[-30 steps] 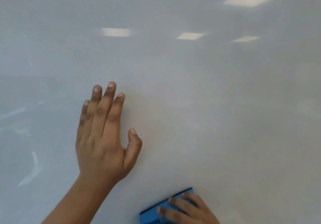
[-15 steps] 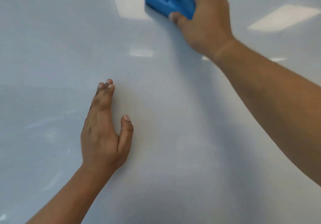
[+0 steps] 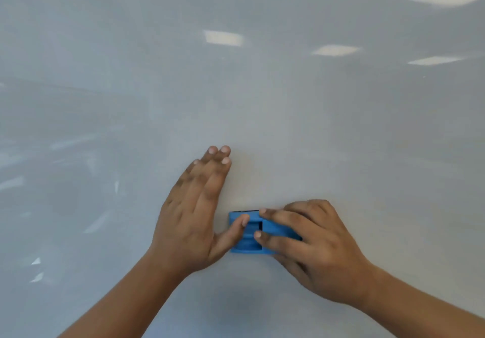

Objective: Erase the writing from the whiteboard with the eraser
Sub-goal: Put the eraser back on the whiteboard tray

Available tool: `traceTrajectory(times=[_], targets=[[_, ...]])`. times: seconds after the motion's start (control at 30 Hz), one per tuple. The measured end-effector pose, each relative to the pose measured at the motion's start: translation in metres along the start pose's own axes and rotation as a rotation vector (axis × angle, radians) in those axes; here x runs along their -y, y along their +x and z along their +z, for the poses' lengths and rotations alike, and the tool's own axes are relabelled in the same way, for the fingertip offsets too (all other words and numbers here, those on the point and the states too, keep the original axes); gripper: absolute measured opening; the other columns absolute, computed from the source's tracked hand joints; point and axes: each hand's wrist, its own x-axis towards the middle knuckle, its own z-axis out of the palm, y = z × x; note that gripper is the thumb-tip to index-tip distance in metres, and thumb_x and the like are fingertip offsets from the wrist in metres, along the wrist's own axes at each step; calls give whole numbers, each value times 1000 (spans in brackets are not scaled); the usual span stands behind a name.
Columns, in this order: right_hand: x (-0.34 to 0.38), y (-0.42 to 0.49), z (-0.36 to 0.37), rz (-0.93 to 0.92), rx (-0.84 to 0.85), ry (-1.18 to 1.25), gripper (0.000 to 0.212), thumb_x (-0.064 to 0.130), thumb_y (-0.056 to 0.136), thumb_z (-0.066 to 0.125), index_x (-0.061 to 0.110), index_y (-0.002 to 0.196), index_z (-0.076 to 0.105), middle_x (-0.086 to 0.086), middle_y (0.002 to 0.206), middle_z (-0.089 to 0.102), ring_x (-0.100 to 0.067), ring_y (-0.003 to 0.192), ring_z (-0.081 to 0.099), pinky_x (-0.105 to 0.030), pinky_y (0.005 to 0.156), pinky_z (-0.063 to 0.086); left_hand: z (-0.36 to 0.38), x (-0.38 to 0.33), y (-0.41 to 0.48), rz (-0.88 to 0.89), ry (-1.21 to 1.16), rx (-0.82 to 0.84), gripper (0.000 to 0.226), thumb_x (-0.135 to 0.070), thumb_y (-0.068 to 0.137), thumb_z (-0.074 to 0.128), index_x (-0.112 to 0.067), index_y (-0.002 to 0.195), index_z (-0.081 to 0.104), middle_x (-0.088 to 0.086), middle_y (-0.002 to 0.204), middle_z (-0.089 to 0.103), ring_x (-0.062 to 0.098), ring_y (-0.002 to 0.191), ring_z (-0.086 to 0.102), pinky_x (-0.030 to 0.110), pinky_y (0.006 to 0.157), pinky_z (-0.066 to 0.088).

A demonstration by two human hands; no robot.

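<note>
The blue eraser [image 3: 250,235] lies flat on the whiteboard [image 3: 288,127], long axis running left to right. The right hand [image 3: 312,248] grips its right end, fingers curled over and hiding that half. The left hand [image 3: 194,214] presses flat beside it, fingers together, thumb touching the eraser's left end.

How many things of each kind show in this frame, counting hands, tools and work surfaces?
Bare hands: 2, the left hand flat on the board and the right hand gripping the tool
Blue plastic block eraser: 1
Glossy white whiteboard: 1
Total: 4
</note>
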Motion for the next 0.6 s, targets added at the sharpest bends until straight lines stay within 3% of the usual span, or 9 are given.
traceTrajectory(times=[0.17, 0.27, 0.37, 0.47, 0.6], targets=[[33, -14, -39, 147, 55, 140, 29, 35, 99, 66, 34, 127, 62, 8, 142, 58, -18, 112, 57, -32, 98, 43, -7, -59, -40, -5, -151, 131, 84, -69, 81, 62, -12, 140, 43, 2, 147, 50, 16, 141, 42, 31, 109, 41], [56, -57, -46, 137, 174, 188, 25, 36, 99, 62, 40, 124, 63, 14, 138, 61, -14, 106, 62, -31, 92, 48, -4, -90, -74, 21, -138, 242, 70, -72, 79, 63, -21, 126, 59, -6, 131, 64, 10, 130, 54, 27, 94, 47], [80, -115, -42, 205, 320, 250, 20, 43, 105, 52, 43, 122, 62, 17, 138, 62, -11, 104, 60, -28, 90, 47, 4, -117, -124, -40, -140, 456, 55, -71, 82, 59, -26, 113, 71, -10, 113, 69, 8, 108, 60, 27, 82, 45], [102, -175, -36, 296, 459, 329, 23, 50, 107, 43, 45, 121, 60, 19, 142, 59, -9, 106, 58, -27, 90, 44, 23, -147, -175, -151, -208, 644, 53, -67, 78, 61, -29, 114, 66, -12, 102, 62, 8, 89, 59, 22, 74, 40], [123, -242, -34, 608, 635, 477, 45, 66, 98, 46, 46, 137, 51, 24, 156, 42, -3, 131, 51, -23, 102, 40, 53, -191, -228, -411, -344, 843, 61, -67, 69, 64, -33, 118, 56, -20, 107, 51, 0, 93, 48, 17, 79, 41]])
